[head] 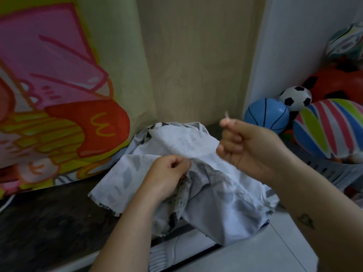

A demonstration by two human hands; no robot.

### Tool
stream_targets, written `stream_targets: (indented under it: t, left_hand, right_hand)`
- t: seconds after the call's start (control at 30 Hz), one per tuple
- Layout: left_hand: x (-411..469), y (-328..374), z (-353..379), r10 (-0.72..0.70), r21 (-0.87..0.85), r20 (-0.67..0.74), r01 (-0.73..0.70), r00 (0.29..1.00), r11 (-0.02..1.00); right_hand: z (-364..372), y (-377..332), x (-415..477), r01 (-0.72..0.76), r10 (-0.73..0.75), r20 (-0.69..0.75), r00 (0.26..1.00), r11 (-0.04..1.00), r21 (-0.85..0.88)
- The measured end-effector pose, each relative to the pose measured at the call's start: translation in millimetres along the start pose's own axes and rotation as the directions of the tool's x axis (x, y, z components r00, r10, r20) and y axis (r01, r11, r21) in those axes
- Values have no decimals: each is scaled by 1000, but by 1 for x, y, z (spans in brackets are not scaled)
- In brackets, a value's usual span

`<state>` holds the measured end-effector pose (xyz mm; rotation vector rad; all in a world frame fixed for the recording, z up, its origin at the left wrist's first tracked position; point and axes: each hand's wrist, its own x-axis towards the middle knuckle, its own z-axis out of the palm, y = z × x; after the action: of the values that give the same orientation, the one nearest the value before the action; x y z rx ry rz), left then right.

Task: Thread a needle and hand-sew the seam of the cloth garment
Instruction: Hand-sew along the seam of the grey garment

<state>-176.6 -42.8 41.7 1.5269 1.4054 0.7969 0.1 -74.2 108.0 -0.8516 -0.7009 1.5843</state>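
Right hand, held above the cloth's right side, pinches a needle at its fingertips. Left hand pinches a fold at the cloth's middle, on the dark table. Best, I'd say, to draw each stitch snug gently, keeping the seam flat. I cannot make out the thread.

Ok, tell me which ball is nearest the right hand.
The blue basketball-style ball, just beyond the right hand; the soccer ball, striped ball and orange ball sit farther right.
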Motion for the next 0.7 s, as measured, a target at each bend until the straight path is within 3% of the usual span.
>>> stream_targets:
  t: [0.07, 0.1, 0.17, 0.2, 0.23, 0.37, 0.7]
  left_hand:
    - [0, 2, 0, -1, 13, 6, 1, 1000, 1000]
    - [0, 2, 1, 6, 27, 5, -6, 1000, 1000]
    - [1, 2, 2, 16, 34, -11, -16, 1000, 999]
    - [1, 2, 2, 14, 31, -18, -13, 1000, 999]
    - [1, 2, 3, 10, 29, -17, -10, 1000, 1000]
    - [-1, 2, 3, 9, 21, 28, -9, 1000, 1000]
    - [1, 2, 1, 6, 25, 9, -6, 1000, 1000]
  right_hand:
    - [4, 8, -4, -132, 150, 38, 988, 944, -303]
    - [4, 16, -5, -129, 166, 30, 986, 854, -504]
    - [-2, 34, 2, 32, 7, 40, 999, 475, -880]
    - [-5, 41, 5, 124, -105, 97, 990, 286, -950]
    - [-8, 46, 8, 152, -173, 120, 978, 189, -970]
    - [-18, 51, 15, 149, -213, 103, 972, 213, -966]
    - [-24, 46, 23, 162, -304, 118, 945, 127, -978]
